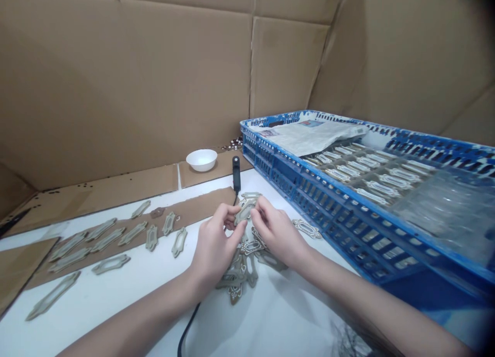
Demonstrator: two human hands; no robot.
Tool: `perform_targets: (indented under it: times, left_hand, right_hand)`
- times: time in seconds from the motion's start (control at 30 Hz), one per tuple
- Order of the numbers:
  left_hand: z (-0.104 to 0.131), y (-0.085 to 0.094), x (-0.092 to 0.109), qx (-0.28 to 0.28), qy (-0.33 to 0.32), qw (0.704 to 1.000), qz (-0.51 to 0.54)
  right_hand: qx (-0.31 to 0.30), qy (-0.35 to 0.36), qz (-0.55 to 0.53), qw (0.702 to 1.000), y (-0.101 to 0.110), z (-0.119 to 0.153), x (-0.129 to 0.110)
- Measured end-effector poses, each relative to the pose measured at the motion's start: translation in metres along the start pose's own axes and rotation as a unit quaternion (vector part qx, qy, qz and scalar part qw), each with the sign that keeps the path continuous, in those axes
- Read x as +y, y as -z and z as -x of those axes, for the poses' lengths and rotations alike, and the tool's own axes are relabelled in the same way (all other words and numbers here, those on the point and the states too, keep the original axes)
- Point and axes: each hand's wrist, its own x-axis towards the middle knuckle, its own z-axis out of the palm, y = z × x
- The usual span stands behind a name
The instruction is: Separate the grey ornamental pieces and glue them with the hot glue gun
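Both hands meet over a loose pile of ornate frame-shaped pieces (251,267) on the white table. Between them they hold one small pale greenish-grey frame piece (246,210). My left hand (216,243) pinches its left side with thumb and fingers. On its right side, the closed fingers of my right hand (276,231) grip the same piece. Several similar grey frames (108,239) lie spread out to the left, partly on a brown cardboard strip (201,205). A white-edged ornate frame (307,228) rests right of my right hand.
A blue plastic crate (309,202) with rows of frames, plastic sheeting and a printed bag (309,135) fills the right side. At the back are a white bowl (201,160) and a black device (236,175) with a cable. Cardboard walls (154,79) surround the table.
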Motion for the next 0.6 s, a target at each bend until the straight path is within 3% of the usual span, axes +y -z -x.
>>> perform_targets:
  times: [0.23,0.43,0.5,0.6]
  left_hand:
    - [0.005,-0.002,0.001,0.022,-0.024,0.999,-0.008]
    - [-0.011,0.003,-0.011,0.037,0.056,0.998,0.013]
    - [-0.022,0.007,-0.025,0.042,0.080,0.996,0.001]
    - [-0.037,0.017,-0.052,0.053,0.110,0.990,-0.070]
  right_hand:
    - [0.048,-0.033,0.030,0.998,-0.001,0.002,0.001]
    - [0.134,-0.019,-0.070,0.988,0.010,0.000,0.001]
    - [0.128,-0.026,-0.129,0.983,0.010,-0.002,0.002]
    - [0.040,-0.083,-0.237,0.967,0.006,-0.006,0.006]
